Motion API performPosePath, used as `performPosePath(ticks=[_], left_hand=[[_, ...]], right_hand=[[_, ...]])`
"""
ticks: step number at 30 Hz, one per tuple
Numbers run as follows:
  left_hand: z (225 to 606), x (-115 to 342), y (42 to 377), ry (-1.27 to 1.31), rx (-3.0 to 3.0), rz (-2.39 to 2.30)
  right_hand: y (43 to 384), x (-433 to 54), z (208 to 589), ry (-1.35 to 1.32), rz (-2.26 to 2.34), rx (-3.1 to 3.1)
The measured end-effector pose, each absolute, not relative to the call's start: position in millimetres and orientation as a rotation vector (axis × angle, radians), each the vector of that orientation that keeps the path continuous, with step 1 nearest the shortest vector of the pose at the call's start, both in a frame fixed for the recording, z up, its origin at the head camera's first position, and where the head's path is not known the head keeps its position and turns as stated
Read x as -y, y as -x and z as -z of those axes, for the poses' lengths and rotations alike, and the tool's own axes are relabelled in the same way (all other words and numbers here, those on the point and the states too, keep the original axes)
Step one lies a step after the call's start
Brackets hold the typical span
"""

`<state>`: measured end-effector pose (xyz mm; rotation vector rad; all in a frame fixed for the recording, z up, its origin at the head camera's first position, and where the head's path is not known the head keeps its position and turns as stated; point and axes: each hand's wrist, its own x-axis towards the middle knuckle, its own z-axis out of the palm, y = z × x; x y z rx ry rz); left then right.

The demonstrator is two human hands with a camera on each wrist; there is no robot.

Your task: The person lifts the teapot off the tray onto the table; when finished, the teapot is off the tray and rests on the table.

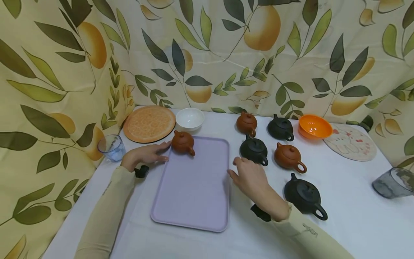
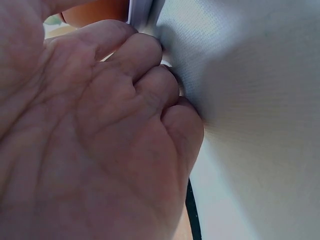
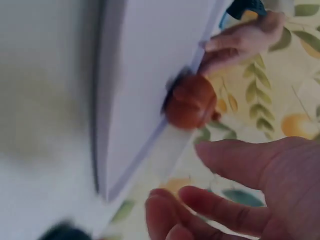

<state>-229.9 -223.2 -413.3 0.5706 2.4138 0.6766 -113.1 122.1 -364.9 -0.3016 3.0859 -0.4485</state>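
Note:
A lilac tray point(image 1: 197, 183) lies on the white cloth, with a reddish-brown clay teapot point(image 1: 183, 142) at its far left corner. My left hand point(image 1: 147, 154) rests beside the tray's left edge, close to that teapot; in the left wrist view its fingers point(image 2: 150, 75) lie bent against the cloth, tips partly hidden. Above the tray's right edge hovers my right hand point(image 1: 253, 178), holding nothing, thumb point(image 3: 235, 160) and fingers apart in the right wrist view. Just beyond it stands a black teapot point(image 1: 254, 149). A larger black teapot point(image 1: 303, 194) sits right of the right wrist.
More teapots stand to the right: brown point(image 1: 247, 123), black point(image 1: 280, 127) and brown point(image 1: 289, 157). An orange bowl point(image 1: 314, 126), round mat point(image 1: 350, 142) and grey glass point(image 1: 392, 182) lie further right. Back left are a white bowl point(image 1: 189, 119), round board point(image 1: 148, 124) and blue glass point(image 1: 112, 147).

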Motion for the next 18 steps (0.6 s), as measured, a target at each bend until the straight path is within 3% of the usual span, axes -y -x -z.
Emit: performPosePath(ticks=[18], left_hand=[[413.9,225.1,231.5,-0.529,-2.406,-0.693]], right_hand=[[182.2,-28.0,397.2,0.619,0.730,-3.053]])
